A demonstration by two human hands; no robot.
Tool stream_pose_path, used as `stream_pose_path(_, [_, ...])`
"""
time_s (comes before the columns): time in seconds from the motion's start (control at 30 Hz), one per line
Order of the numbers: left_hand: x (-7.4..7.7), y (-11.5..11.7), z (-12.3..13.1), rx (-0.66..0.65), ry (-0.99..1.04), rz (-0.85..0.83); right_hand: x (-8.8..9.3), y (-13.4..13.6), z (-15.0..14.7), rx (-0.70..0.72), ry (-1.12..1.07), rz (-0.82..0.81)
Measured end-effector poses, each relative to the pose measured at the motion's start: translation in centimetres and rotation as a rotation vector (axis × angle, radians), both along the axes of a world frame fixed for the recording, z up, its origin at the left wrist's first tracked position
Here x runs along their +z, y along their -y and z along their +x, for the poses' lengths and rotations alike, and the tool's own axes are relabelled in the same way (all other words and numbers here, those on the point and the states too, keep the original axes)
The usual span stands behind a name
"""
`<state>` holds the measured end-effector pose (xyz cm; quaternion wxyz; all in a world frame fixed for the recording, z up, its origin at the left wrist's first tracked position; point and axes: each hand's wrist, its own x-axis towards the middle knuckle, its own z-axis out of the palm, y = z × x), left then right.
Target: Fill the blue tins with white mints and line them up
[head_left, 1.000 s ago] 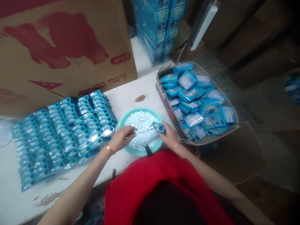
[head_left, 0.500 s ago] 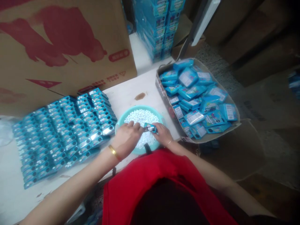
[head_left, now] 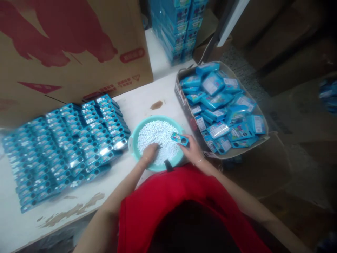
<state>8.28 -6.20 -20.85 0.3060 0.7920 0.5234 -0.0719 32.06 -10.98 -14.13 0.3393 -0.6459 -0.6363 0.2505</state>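
Observation:
A turquoise basin (head_left: 133,140) full of small white pellets (head_left: 158,131) stands on the white table in front of me. My left hand (head_left: 150,152) is down in the pellets at the basin's left side; its fingertips are sunk among them, so what they hold, if anything, is hidden. Over the basin's right rim, my right hand (head_left: 192,149) grips a small blue box (head_left: 179,139) with a dark round spot on its face. Left of the basin, rows of similar blue boxes (head_left: 63,144) lie packed side by side.
An open carton (head_left: 184,105) piled with blue packs stands right of the basin. A large brown cardboard box (head_left: 100,77) rises behind the rows. Stacked blue packages (head_left: 176,35) stand at the back, near a slanted post. The white table (head_left: 139,102) has brown stains.
My left hand has left the small blue box and moved down into the pellets. My right hand has shifted slightly right, still with the box. The view has tilted a little.

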Motion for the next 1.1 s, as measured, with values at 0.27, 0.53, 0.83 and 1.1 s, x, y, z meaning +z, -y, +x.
stream_pose_path(0.27, [1.8, -0.3, 1.2, 0.006, 0.253, -0.039, 0.3, 0.2, 0.5, -0.088, -0.005, -0.012])
stream_pose_path(0.53, [12.6, -1.4, -3.8, -0.11, 0.312, 0.085, -1.0, -0.6, -0.5, 0.081, 0.089, 0.056])
stream_pose_path(0.83, [19.7, -1.4, 1.6, -0.445, -0.224, 0.333, -2.2, -1.3, -2.9, 0.243, 0.139, 0.131])
stream_pose_path(1.1, [21.3, -1.2, 1.7, -0.421, -0.237, 0.415, -2.6, -1.0, -2.2, 0.227, 0.114, 0.135])
